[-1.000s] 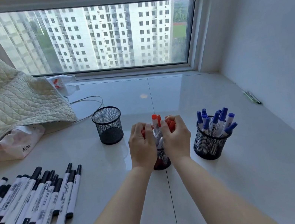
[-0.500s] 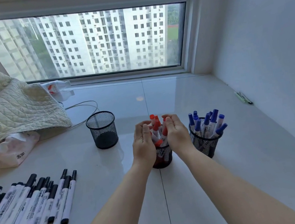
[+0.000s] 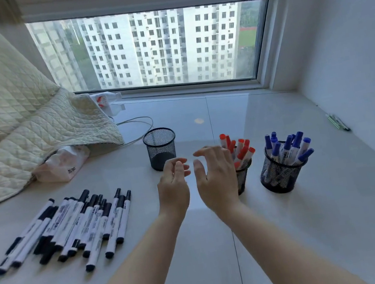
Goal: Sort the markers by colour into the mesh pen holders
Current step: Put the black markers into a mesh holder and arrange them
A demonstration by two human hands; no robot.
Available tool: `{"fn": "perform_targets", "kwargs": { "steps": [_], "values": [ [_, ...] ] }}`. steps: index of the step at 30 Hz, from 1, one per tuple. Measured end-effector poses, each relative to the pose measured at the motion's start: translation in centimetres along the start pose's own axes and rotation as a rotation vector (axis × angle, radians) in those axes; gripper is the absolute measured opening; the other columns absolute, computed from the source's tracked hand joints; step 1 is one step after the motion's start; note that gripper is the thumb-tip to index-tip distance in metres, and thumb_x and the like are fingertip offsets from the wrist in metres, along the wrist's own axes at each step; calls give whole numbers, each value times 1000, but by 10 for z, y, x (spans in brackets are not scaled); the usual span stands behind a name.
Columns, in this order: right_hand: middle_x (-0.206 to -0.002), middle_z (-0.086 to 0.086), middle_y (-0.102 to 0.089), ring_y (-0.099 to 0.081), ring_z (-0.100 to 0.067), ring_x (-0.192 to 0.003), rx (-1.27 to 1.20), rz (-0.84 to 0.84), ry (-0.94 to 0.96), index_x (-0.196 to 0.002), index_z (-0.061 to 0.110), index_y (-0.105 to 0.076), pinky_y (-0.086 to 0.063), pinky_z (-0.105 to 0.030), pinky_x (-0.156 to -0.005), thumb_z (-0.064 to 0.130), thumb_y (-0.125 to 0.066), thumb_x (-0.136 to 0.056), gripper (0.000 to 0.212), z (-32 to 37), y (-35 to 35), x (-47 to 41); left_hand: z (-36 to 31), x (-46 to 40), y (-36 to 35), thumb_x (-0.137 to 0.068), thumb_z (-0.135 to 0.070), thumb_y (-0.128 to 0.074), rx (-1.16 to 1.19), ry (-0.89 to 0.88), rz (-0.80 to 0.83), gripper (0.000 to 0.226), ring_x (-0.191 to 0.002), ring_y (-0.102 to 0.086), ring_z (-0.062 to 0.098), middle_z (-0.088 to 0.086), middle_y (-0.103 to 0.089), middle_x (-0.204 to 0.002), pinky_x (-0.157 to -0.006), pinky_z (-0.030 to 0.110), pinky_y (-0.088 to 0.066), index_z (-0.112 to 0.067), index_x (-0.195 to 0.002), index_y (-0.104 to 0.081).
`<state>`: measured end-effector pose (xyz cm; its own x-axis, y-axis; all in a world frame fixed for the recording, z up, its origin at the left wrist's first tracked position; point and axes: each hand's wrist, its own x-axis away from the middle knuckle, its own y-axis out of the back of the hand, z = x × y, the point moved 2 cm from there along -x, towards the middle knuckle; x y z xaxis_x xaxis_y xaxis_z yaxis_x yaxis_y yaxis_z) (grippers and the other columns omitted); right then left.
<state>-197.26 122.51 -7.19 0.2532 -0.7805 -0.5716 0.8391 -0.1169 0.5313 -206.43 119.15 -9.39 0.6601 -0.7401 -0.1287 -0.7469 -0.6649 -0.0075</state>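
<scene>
Three black mesh holders stand on the white sill. The left holder [image 3: 160,148] is empty. The middle holder [image 3: 244,177] carries several red markers [image 3: 241,150], and the right holder [image 3: 281,173] carries several blue markers [image 3: 287,148]. A heap of black-capped markers [image 3: 71,225] lies flat at the left. My left hand [image 3: 174,186] and my right hand [image 3: 214,177] hover side by side, fingers spread, holding nothing. The right hand partly covers the middle holder's left side.
A quilted cream blanket [image 3: 17,125] drapes over the left, with a tissue pack [image 3: 63,165] under its edge and a white cable [image 3: 139,125] behind. A window spans the back, a white wall [image 3: 352,52] closes the right, and small green items [image 3: 338,121] lie near it.
Both hands have let go of the red markers in the middle holder and drawn back to the left, opening. The camera view has shifted, so everything sits further right.
</scene>
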Motion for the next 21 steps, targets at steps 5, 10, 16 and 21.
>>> {"fn": "perform_targets", "kwargs": {
  "steps": [5, 10, 16, 21],
  "values": [
    [-86, 8, -58, -51, -13, -92, -267, 116, -247, -93, 20, -58, -30, -7, -69, 13, -49, -89, 12, 29, -47, 30, 13, 10, 70, -93, -13, -46, -126, 86, -46, 23, -80, -62, 10, -6, -64, -79, -70, 26, -45, -29, -81, -58],
    [-88, -2, -65, -57, -17, -82, -291, 277, -329, -97, 16, -64, -43, -27, -72, 10, -47, -87, 20, 53, -91, 54, 19, 11, 155, -90, -18, -51, -497, 78, -104, 17, -78, -58, 11, -12, -62, -79, -64, 25, -42, -30, -80, -57],
    [-75, 3, -63, -57, -16, -69, -264, 343, -388, -93, 19, -67, -41, -25, -57, 14, -48, -87, 21, 70, -137, 66, 23, 7, 210, -88, -30, -55, -1149, -94, 1, 23, -88, -58, 16, -4, -60, -98, -69, 28, -48, -23, -109, -58],
    [-101, -4, -64, -58, -23, -86, -89, 441, -371, -101, 17, -57, -38, -27, -68, 26, -51, -88, 17, 73, -167, 60, 29, 0, 214, -88, -44, -52, -1361, -113, 62, 40, -104, -54, 17, -1, -56, -118, -74, 27, -43, -21, -121, -51]
  ]
}}
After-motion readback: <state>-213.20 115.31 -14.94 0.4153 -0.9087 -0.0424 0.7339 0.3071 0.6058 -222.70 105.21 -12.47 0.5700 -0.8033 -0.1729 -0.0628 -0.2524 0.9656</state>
